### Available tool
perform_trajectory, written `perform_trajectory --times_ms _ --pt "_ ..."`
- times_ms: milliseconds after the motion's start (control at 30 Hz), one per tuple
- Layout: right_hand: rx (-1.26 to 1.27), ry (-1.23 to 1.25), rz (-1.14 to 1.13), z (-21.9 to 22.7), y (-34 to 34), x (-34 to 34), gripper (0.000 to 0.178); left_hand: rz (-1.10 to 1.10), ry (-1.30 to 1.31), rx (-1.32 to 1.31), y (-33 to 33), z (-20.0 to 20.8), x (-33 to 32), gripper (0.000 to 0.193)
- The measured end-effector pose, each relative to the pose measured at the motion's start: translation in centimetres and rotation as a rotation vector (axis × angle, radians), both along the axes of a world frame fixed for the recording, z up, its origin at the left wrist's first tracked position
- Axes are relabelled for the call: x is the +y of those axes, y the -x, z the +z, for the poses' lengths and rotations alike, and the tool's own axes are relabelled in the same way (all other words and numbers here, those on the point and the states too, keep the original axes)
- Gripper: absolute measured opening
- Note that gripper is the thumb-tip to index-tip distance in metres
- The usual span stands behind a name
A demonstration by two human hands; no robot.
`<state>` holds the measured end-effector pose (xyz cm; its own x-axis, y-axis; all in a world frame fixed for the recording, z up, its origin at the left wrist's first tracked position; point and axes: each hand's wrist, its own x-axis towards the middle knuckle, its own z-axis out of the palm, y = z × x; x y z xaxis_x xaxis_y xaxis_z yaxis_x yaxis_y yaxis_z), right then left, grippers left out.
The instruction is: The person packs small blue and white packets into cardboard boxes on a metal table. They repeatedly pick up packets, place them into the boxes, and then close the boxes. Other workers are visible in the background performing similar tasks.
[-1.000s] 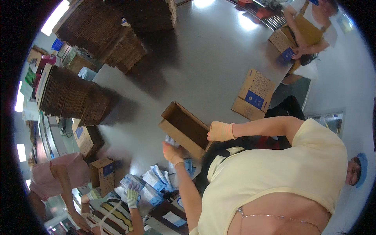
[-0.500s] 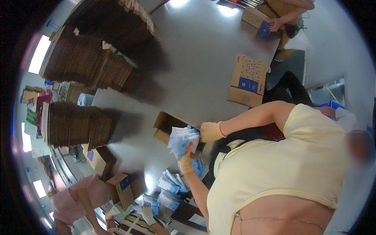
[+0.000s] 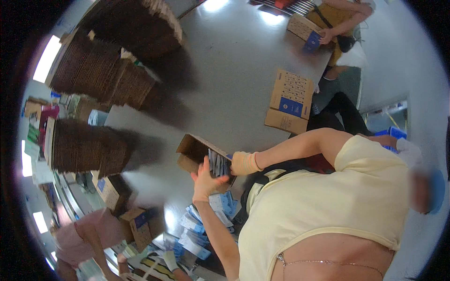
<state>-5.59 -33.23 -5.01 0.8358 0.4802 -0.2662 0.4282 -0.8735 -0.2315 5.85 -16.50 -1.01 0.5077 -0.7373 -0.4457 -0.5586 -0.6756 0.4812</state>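
Observation:
In front of me, an opened cardboard box (image 3: 191, 151) stands tilted, with its flaps out. A row of thin grey-looking packets (image 3: 217, 163) is on edge inside it. My left hand (image 3: 206, 183) rests at the box opening against the packets, thumb and fingers spread. Wearing a pale orange glove, my right hand (image 3: 243, 164) is closed at the box's right edge; its fingertips are partly hidden. A loose pile of blue-and-white packets (image 3: 197, 232) lies just below the box, close to my left forearm.
Tall stacks of flattened cardboard (image 3: 86, 145) line the left side of the grey table (image 3: 225, 75). A closed printed carton (image 3: 290, 100) lies to the upper right. Co-workers handle another carton (image 3: 302, 28) at top right and an open box (image 3: 138, 227) at lower left.
The packets that my left hand held above the box are now inside it. That hand's fingers have spread. My right hand stays at the box edge, and the view has shifted slightly.

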Motion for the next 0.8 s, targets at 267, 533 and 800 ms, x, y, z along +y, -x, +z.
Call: perform_trajectory --times_ms 267,533,800 --pt "0.029 0.112 -0.006 0.9 -0.3 0.8 0.015 0.233 -0.172 0.012 -0.5 -6.7 -5.8 0.04" --pt "0.035 0.189 0.058 1.6 -0.1 0.4 0.009 0.618 0.704 0.001 7.2 -2.0 5.4 0.041" --pt "0.059 0.228 0.118 1.4 -0.5 0.4 0.01 1.416 0.224 -0.033 7.9 -5.0 40.0 0.047"
